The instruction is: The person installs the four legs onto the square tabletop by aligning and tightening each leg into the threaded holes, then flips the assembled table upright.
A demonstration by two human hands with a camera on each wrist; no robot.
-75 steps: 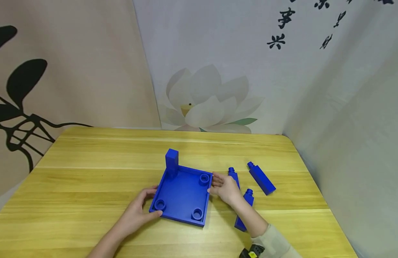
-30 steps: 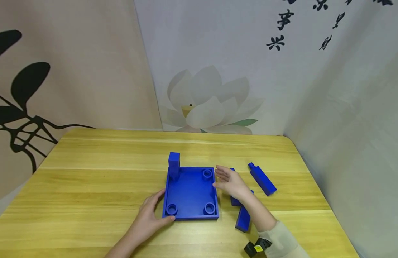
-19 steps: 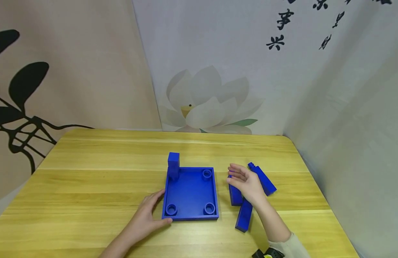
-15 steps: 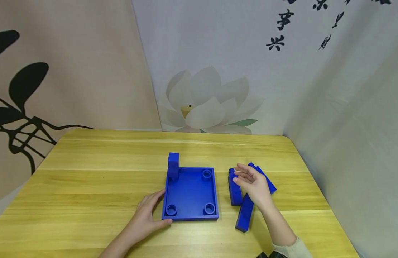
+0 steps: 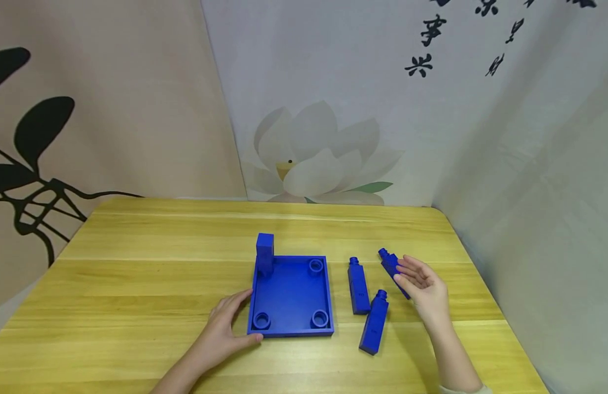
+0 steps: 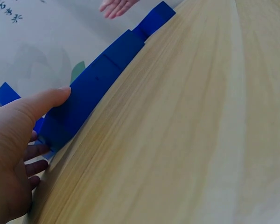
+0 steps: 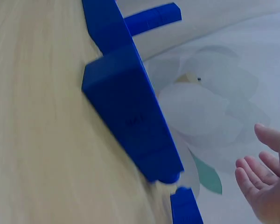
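A blue square tabletop [image 5: 290,295] with a raised rim lies underside up in the head view. One square leg [image 5: 265,254] stands in its back left corner; round sockets show in the other corners. My left hand [image 5: 225,328] holds the front left corner, its thumb [image 6: 53,98] against the front wall and fingers along the left side. To the right, my right hand [image 5: 424,287] hovers with spread fingers beside the farthest loose leg [image 5: 389,265], partly covering it. Whether it touches that leg, I cannot tell. In the right wrist view, the right hand [image 7: 270,182] looks empty.
Two more blue legs with threaded ends, the back one [image 5: 359,289] and the front one [image 5: 374,325], lie between the tabletop and my right hand. They nearly touch. A printed cloth [image 5: 323,148] hangs behind the wooden table [image 5: 161,284].
The tabletop was turned square to me with both hands, then my right hand let go of it. That hand has moved right, past two legs to the farthest one. My left hand stayed lately.
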